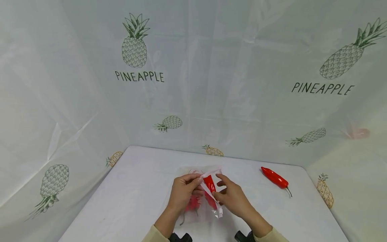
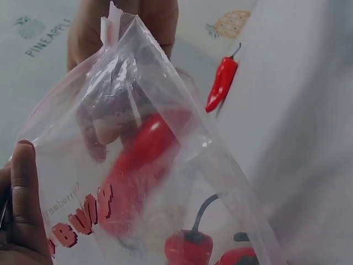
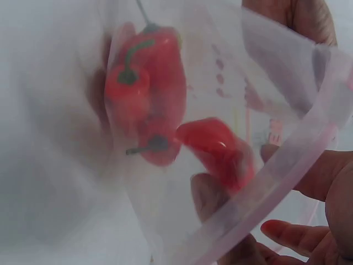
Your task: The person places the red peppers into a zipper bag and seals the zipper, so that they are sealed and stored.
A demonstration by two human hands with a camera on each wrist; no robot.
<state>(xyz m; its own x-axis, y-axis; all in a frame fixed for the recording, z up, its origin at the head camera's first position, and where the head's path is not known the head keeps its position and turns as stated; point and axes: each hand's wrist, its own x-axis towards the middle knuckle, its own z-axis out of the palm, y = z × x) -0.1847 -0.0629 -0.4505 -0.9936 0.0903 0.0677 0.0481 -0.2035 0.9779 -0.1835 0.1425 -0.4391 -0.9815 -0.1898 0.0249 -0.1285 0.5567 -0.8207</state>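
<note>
A clear zip bag (image 1: 208,173) with a pink-edged mouth and printed lettering stands tilted over the table. My left hand (image 1: 183,190) pinches its mouth at the left side. My right hand (image 1: 231,198) is at the other side of the mouth, thumb and index finger spread apart. In the left wrist view, fingers of the right hand (image 2: 132,33) show through the film above a large red chili pepper (image 2: 143,160) inside the bag. Several more red chili peppers (image 3: 160,83) lie deeper in it. The film blurs the right fingertips.
Another red chili pepper (image 1: 274,177) with a thin stem lies on the white table (image 1: 121,188), right of the hands. A pale curtain (image 1: 217,84) printed with pineapples hangs behind and along the sides of the table.
</note>
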